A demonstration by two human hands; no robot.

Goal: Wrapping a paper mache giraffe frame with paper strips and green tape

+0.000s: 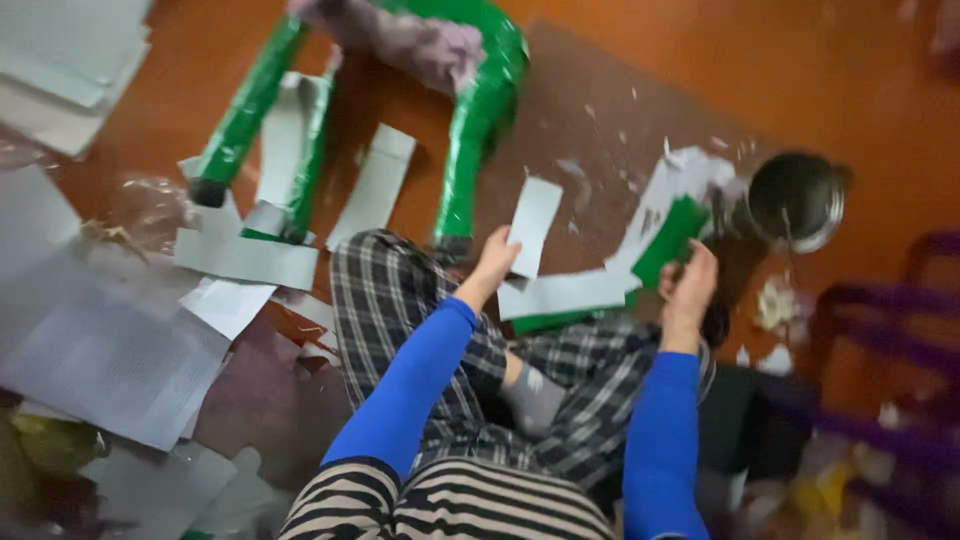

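My left hand (pixel 492 258) is pinched shut on a white paper strip (pixel 533 226), holding it up just above my checked knee (pixel 400 290). My right hand (pixel 688 285), further from that knee, is curled around the end of a green strip (pixel 670 240) beside more white paper (pixel 565 293). A metal bowl (pixel 796 198) sits on the orange floor (pixel 620 50) well beyond the knee on the right-hand side, and a green-wrapped frame (pixel 470 130) lies just past the knee.
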